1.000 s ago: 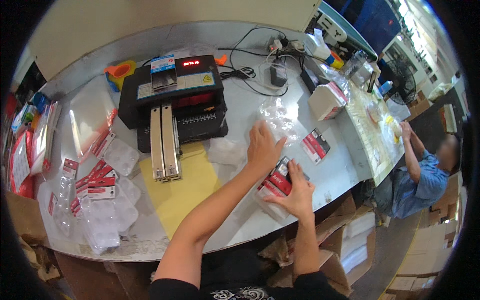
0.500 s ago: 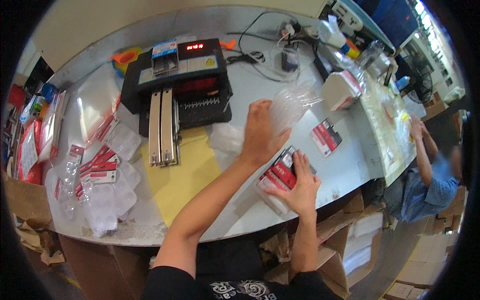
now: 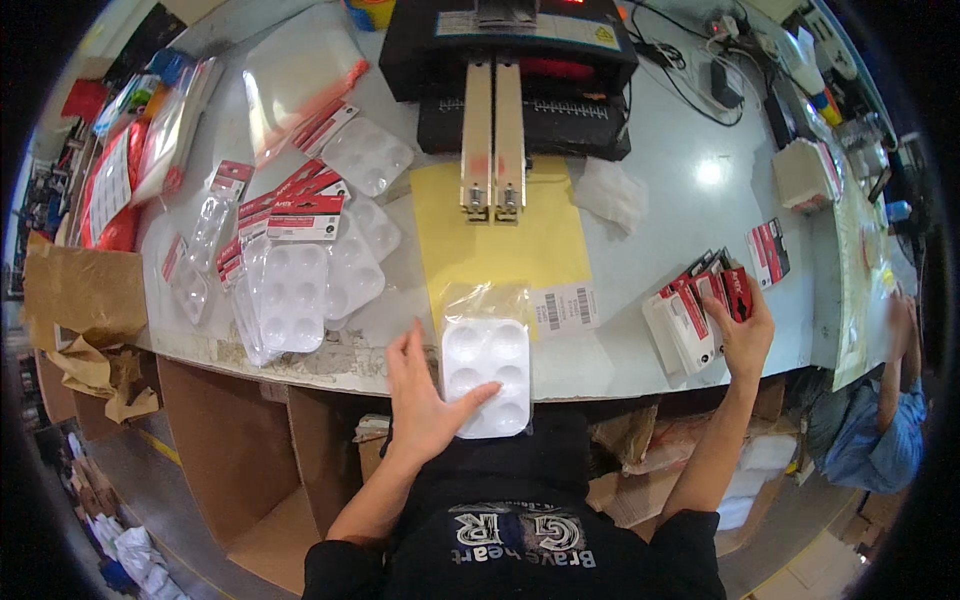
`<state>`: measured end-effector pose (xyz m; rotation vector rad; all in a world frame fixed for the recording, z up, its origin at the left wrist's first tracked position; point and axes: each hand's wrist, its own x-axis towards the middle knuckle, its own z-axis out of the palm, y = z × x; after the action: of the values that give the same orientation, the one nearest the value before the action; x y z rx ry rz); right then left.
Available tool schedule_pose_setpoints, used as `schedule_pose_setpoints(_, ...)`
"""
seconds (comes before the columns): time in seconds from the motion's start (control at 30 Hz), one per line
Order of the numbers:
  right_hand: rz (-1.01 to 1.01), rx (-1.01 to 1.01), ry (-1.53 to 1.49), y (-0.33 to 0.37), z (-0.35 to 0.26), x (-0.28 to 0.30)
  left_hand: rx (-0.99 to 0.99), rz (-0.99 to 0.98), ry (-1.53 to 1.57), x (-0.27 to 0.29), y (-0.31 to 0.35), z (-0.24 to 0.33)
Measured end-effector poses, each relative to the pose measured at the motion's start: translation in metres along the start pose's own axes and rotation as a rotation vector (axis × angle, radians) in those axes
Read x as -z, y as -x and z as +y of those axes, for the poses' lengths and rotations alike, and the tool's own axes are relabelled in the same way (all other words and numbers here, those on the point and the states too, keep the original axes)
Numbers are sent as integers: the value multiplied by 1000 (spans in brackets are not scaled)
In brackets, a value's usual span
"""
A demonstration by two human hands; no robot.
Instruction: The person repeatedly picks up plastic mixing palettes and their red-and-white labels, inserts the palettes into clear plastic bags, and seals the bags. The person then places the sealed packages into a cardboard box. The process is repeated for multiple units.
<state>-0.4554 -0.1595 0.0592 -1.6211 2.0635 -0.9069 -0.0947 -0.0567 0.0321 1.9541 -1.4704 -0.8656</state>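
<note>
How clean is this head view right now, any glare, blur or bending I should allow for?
Head view: a bright glare spot sits on the grey table right of the black machine; the table's front edge bows strongly and the corners go black from the fisheye; the left hand on the white tray and the right hand by the red cards look sharp.

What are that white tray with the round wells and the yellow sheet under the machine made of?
The white tray, under the left hand, looks like thin moulded plastic: glossy, with six formed wells, seemingly inside a clear bag. The yellow sheet looks like matte paper or card: flat, no shine.
</note>
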Motion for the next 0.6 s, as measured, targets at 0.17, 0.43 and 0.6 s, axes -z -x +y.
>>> schedule_pose_setpoints(0.17, 91, 78, 305, 14, -37, -1, -91, 212, 11, 11, -35, -7)
schedule_pose_setpoints(0.43, -472, 302, -405, 24, -169, -42, -112, 97, 531, 15, -30, 23)
schedule_pose_setpoints(0.6, -840, 327, -247, 11, -191, -91, 131, -275, 1032, 27, -32, 32)
